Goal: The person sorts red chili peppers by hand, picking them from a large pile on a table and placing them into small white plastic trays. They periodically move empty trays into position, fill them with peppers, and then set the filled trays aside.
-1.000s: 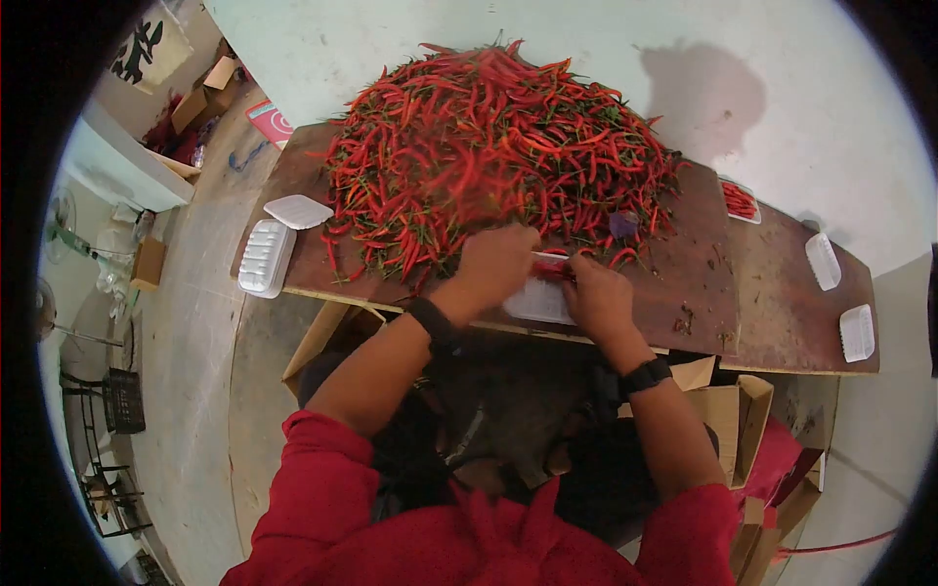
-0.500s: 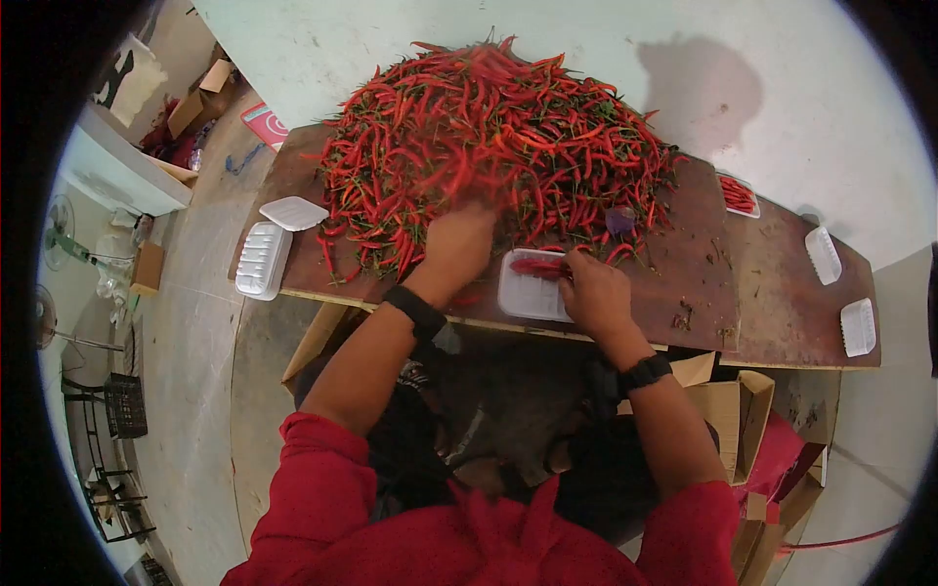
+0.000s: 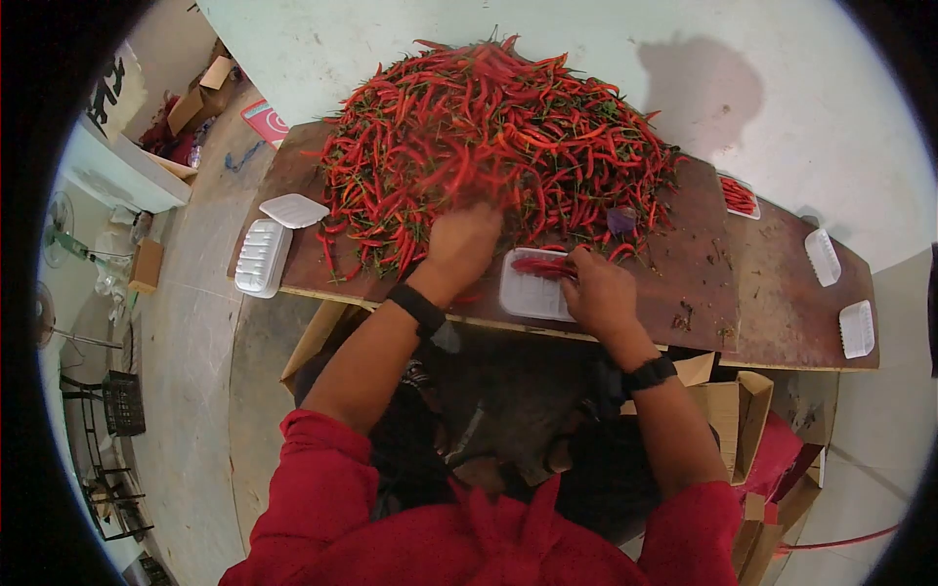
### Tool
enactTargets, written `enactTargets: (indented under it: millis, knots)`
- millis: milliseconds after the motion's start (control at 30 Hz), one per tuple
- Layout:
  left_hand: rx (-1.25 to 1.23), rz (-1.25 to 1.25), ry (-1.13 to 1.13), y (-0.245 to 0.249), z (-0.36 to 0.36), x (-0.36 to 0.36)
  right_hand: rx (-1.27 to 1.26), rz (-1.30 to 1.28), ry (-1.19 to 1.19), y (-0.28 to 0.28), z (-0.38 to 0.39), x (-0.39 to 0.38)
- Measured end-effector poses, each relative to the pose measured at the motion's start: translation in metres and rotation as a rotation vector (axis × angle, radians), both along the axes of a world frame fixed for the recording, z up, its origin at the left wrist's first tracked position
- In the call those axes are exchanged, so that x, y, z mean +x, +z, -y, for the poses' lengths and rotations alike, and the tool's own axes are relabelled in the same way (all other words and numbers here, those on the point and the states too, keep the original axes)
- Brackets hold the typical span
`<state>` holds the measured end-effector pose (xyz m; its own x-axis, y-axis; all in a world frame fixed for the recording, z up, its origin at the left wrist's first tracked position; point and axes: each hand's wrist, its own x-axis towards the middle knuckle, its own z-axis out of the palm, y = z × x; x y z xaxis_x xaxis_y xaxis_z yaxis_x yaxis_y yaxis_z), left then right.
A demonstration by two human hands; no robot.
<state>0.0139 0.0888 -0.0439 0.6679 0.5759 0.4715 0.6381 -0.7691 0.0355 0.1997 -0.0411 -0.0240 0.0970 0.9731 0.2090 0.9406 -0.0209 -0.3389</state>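
A large heap of red chili peppers with green stems (image 3: 489,137) covers the back of the brown table. At the heap's front edge my left hand (image 3: 464,242) is closed, its fingers curled in among the chilies; what they hold is hidden. A white plastic tray (image 3: 531,296) lies at the table's front edge. My right hand (image 3: 600,293) is at the tray's right side, fingers closed on a few red chilies (image 3: 544,266) that lie across the tray's back part. A small purple item (image 3: 620,221) sits at the heap's right front.
Stacked white trays (image 3: 262,260) and another white tray (image 3: 294,211) lie at the table's left end. To the right are a filled tray of chilies (image 3: 739,196) and two white trays (image 3: 824,256) near the end. Cardboard boxes (image 3: 718,410) stand below the table.
My left hand has shifted slightly to the right at the heap's edge. My right hand stays at the tray with the chilies, moving only a little.
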Motion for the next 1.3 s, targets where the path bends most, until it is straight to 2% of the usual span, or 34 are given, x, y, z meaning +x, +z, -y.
enactTargets:
  millis: [67, 167, 300, 400, 467, 500, 567, 667, 733, 800, 833, 1067, 1133, 1267, 1300]
  knots:
    - [-0.142, -0.085, 0.097, 0.014, 0.005, -0.001, -0.02, 0.019, -0.023, 0.005, 0.002, 0.0]
    - [-0.162, 0.024, 0.085, 0.02, 0.007, -0.012, 0.05, -0.043, 0.011, 0.006, 0.003, 0.003]
    - [-0.241, 0.009, 0.099, 0.042, 0.012, -0.033, 0.058, -0.053, 0.016, 0.011, 0.006, 0.0]
    - [-0.362, 0.111, 0.105, 0.049, 0.011, -0.053, 0.069, -0.069, 0.046, 0.016, 0.009, -0.009]
    - [-0.522, 0.309, 0.121, 0.052, 0.009, -0.063, 0.078, -0.088, 0.076, 0.018, 0.01, -0.017]
    - [-0.519, 0.311, 0.123, 0.051, 0.008, -0.066, 0.098, -0.166, 0.129, 0.018, 0.01, -0.022]
    - [-1.004, 0.487, 0.153, 0.051, 0.007, -0.071, 0.12, -0.24, 0.185, 0.018, 0.011, -0.031]
    - [-1.143, 0.566, 0.134, 0.06, 0.033, -0.063, 0.113, -0.296, 0.208, 0.021, 0.01, -0.049]
    - [-1.211, 0.537, 0.1, 0.063, 0.046, -0.059, 0.212, -0.358, 0.235, 0.023, 0.012, -0.061]
    - [-1.476, 0.606, 0.009, 0.056, 0.06, -0.053, 0.2, -0.34, 0.24, 0.025, 0.013, -0.067]
    - [-1.468, 0.657, -0.07, 0.056, 0.067, -0.049, 0.188, -0.325, 0.243, 0.026, 0.015, -0.069]
    - [-1.578, 0.705, -0.048, 0.07, 0.071, -0.046, 0.152, -0.321, 0.239, 0.028, 0.025, -0.063]
    - [-1.451, 0.58, -0.081, 0.069, 0.07, -0.046, 0.108, -0.327, 0.237, 0.028, 0.028, -0.06]
    - [-1.42, 0.605, -0.154, 0.056, 0.07, -0.042, 0.154, -0.309, 0.263, 0.027, 0.032, -0.056]
    - [-1.306, 0.513, -0.134, 0.057, 0.07, -0.041, 0.127, -0.299, 0.258, 0.027, 0.032, -0.055]
